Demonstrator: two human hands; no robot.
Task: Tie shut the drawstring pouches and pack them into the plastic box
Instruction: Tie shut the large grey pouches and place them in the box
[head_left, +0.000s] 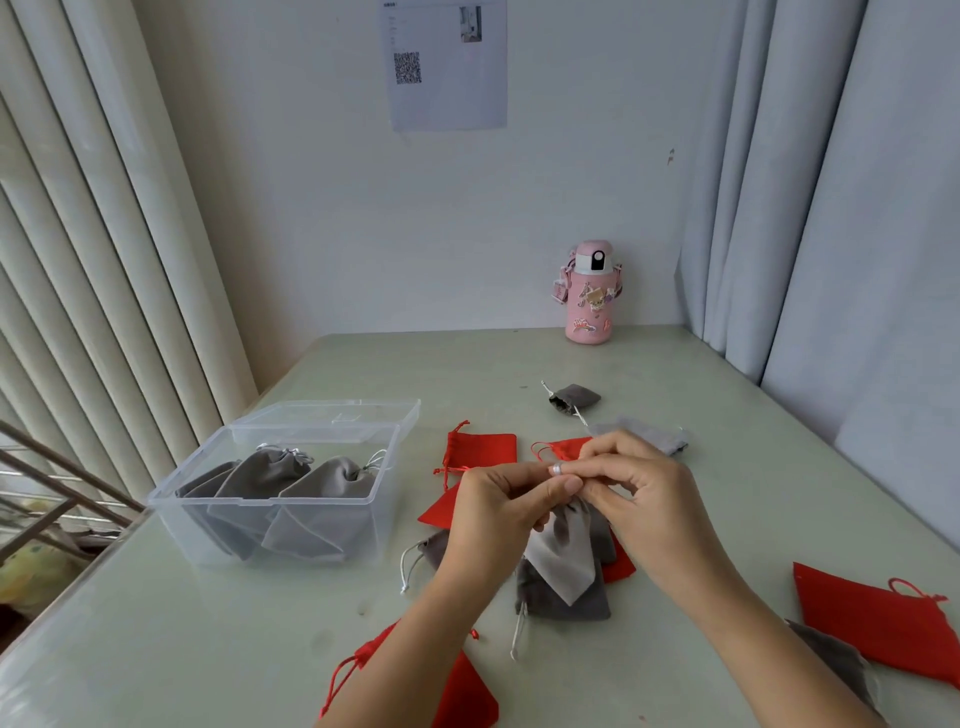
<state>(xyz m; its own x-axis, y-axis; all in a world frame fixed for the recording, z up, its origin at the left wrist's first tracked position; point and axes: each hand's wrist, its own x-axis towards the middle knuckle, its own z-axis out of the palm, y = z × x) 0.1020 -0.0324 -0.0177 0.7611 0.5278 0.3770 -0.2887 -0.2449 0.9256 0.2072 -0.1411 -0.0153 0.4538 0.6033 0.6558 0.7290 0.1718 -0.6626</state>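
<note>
Drawstring pouches: at least three grey pouches (270, 473) lay packed in the clear plastic box (171, 525), its lid open, at the left of the table (675, 374). One light grey pouch (563, 556) hung at near centre. Its cords were pinched between the left hand (493, 514) and right hand (639, 483), fingertips together above its neck; tying was judged in progress. Outstanding: several red pouches (483, 449) and other grey ones lay loose around the hands, and one dark grey pouch (574, 397) lay farther off. Task judged under halfway.
</note>
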